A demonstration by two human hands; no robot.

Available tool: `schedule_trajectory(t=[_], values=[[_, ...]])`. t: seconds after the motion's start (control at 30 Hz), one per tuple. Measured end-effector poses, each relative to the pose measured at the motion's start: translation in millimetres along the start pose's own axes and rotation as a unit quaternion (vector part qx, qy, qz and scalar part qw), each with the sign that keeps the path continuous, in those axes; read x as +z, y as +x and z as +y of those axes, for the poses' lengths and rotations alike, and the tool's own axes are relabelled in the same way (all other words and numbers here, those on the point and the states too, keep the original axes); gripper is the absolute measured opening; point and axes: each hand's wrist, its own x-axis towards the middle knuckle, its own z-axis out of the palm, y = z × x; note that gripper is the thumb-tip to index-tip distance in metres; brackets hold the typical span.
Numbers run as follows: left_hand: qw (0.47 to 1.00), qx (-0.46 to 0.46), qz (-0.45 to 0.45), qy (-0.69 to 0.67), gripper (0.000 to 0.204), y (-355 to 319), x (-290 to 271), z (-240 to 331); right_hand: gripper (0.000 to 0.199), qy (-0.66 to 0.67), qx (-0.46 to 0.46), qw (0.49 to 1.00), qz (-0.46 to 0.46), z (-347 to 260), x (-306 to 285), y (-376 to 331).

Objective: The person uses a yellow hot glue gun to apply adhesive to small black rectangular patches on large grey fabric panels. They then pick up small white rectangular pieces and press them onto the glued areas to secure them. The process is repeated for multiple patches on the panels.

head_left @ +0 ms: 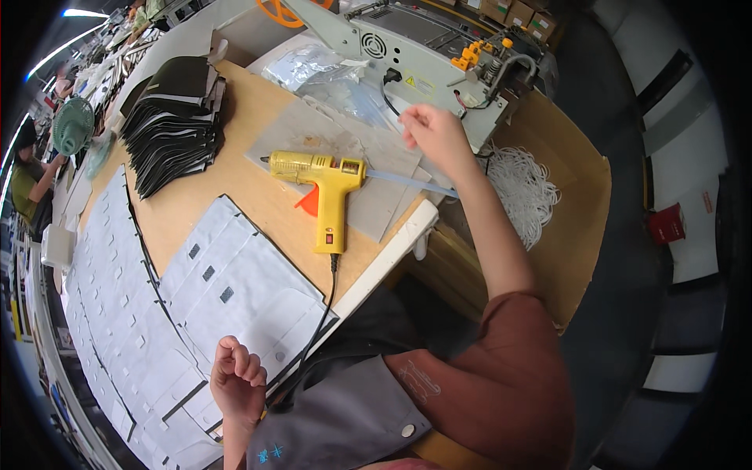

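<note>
Above the lower edge of the white pieces, my left hand (237, 384) is raised with its fingers curled in, and nothing shows in it. My right hand (432, 135) reaches out beside the grey machine's side panel, its fingers drawn together; whatever they may hold is too small to make out. A yellow hot glue gun (330, 196) with an orange trigger lies on the table, apart from both hands. A translucent glue stick (411, 182) sticks out of its back. White flat pieces (235, 274) with dark edges and small dark patches spread across the tabletop.
A stack of dark fabric pieces (176, 117) sits at the far left. Behind the glue gun are a grey sheet (368, 153) and clear plastic bags (313, 66). The grey machine (439, 86) stands at the back. White cord (521, 192) fills a cardboard box (583, 204) at right.
</note>
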Motion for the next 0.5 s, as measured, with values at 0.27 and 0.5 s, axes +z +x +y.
schedule_trajectory(t=[0.27, 0.5], values=[[0.998, 0.029, 0.015, 0.046, 0.013, 5, 1, 2, 0.022, -0.29, -0.042, 0.956, -0.035, 70, 72, 164], [0.995, 0.045, 0.032, 0.081, 0.014, 14, -1, 4, 0.052, -0.333, -0.123, 0.908, -0.223, 122, 109, 258]])
